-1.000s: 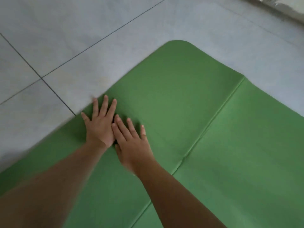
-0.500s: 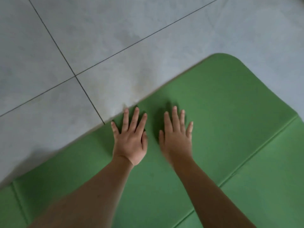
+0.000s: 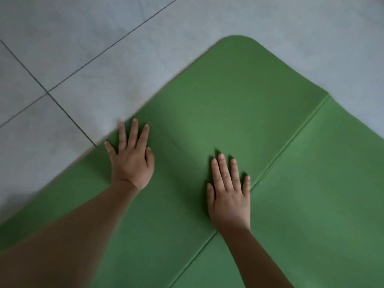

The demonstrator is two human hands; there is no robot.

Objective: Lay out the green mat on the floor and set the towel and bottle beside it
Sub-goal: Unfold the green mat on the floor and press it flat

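The green mat (image 3: 239, 104) lies spread flat on the tiled floor, its rounded corner pointing away from me and a fold crease running diagonally across it. My left hand (image 3: 132, 161) presses palm down on the mat close to its left edge, fingers straight and spread. My right hand (image 3: 228, 194) lies flat on the mat just left of the crease, fingers straight. Neither hand holds anything. No towel or bottle is in view.
Pale grey floor tiles (image 3: 83, 38) with dark grout lines surround the mat on the left and at the top. More tile shows at the right (image 3: 353, 59) beyond the mat's far edge.
My hands, touching side by side a second ago, have slid apart across the mat; the right hand moved right and toward me, to the crease. The view has shifted too.
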